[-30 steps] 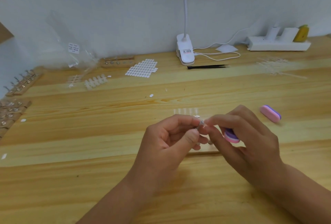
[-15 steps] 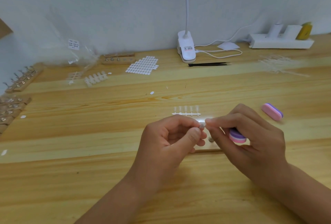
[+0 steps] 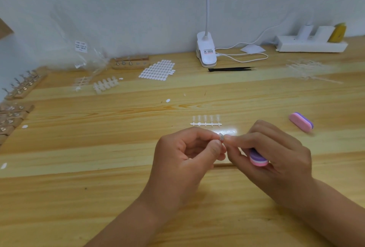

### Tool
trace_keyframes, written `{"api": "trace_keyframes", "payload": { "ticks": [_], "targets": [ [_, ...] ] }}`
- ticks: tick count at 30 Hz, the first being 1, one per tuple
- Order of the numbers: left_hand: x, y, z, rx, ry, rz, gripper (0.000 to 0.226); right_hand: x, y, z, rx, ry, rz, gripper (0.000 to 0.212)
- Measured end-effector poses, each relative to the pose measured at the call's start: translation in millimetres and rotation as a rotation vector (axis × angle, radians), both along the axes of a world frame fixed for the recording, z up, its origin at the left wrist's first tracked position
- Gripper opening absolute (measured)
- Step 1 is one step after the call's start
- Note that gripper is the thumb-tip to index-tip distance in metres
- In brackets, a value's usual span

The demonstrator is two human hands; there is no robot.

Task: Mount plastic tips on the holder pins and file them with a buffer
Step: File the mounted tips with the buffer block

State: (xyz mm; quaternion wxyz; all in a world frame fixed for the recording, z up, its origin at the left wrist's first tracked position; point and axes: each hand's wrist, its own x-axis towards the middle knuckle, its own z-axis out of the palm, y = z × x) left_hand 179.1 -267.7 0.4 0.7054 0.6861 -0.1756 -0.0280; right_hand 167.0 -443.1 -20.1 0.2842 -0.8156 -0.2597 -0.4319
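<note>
Being pinched above the table between thumb and forefinger of the left hand, the plastic tip is steadied by the right hand, in whose curled fingers the pink-and-purple buffer is gripped, presumably ready for filing.

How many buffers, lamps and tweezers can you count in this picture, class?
Buffers: 2
Lamps: 1
Tweezers: 1
Total: 4

The strip of tips lies behind both hands, the spare buffer to its right.
</note>
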Motion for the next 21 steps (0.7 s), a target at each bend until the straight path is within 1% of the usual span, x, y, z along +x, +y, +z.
{"api": "trace_keyframes", "payload": {
  "ticks": [3,5,6,9,12,13,16,18,21],
  "targets": [
    [-2,-1,1,0.022,-0.031,0.017,0.015,0,2,-2,-0.023,-0.006,-0.001,0.020],
    [-2,0,1,0.036,-0.040,0.017,0.023,0,4,-2,-0.002,0.005,-0.002,0.023],
    [-2,0,2,0.040,-0.048,0.013,0.022,-1,5,-1,0.027,0.022,0.000,0.024],
    [-2,2,6,0.037,-0.078,-0.004,0.014,-5,8,2,0.192,0.143,0.040,0.020],
    [-1,5,10,0.057,-0.107,-0.026,0.018,-8,7,7,0.366,0.272,0.109,0.004],
    [-1,6,11,0.071,-0.120,-0.032,0.021,-9,6,9,0.398,0.305,0.123,0.002],
    [1,8,12,0.086,-0.157,-0.026,0.032,-9,4,14,0.424,0.360,0.118,0.004],
    [2,8,12,0.065,-0.171,-0.018,0.033,-10,4,17,0.438,0.378,0.126,0.004],
    [1,7,11,-0.035,-0.114,-0.045,0.032,-13,7,19,0.446,0.379,0.148,0.005]
  ]
}}
